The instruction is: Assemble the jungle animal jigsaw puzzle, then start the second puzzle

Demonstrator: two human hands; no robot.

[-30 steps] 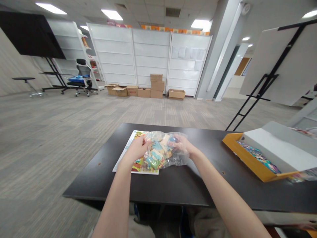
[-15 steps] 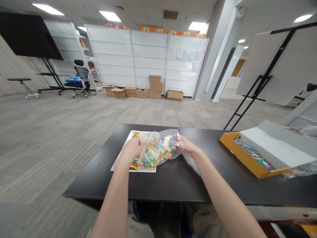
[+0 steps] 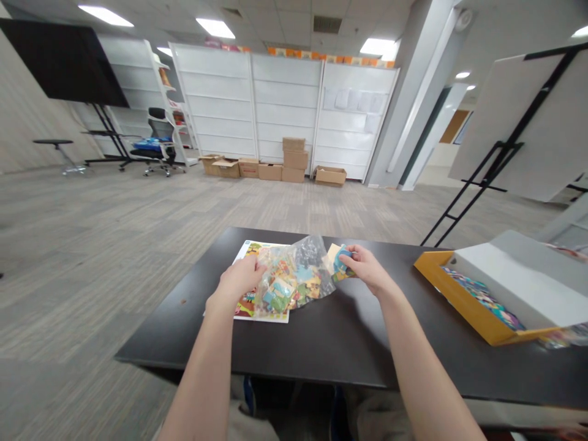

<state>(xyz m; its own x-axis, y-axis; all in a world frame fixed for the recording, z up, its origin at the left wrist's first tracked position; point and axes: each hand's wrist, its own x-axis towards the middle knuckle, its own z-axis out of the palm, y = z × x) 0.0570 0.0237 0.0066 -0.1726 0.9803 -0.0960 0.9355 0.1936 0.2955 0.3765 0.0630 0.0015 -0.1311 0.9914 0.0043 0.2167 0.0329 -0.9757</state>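
A clear plastic bag [image 3: 312, 251] full of colourful jigsaw puzzle pieces [image 3: 282, 288] lies on the dark table, its mouth toward the right. My left hand [image 3: 241, 277] is closed on the bag's left end. Just outside the bag's mouth, my right hand [image 3: 362, 264] pinches a few puzzle pieces [image 3: 340, 262], blue, cream and yellow-green. Partly under the bag and my left hand is a printed picture sheet [image 3: 250, 248] with a white border; much of its picture is hidden.
On the right of the black table [image 3: 321, 349] stands an open yellow box [image 3: 459, 297] with many small colourful pieces and a raised white lid [image 3: 519, 275]. Another plastic bag [image 3: 563, 335] lies beside it. A board on a black stand [image 3: 505, 147] rises behind the table.
My right hand has come out of the bag to the right, now holding puzzle pieces. The bag's mouth has sagged. My left hand stays on the bag. The view has shifted slightly.
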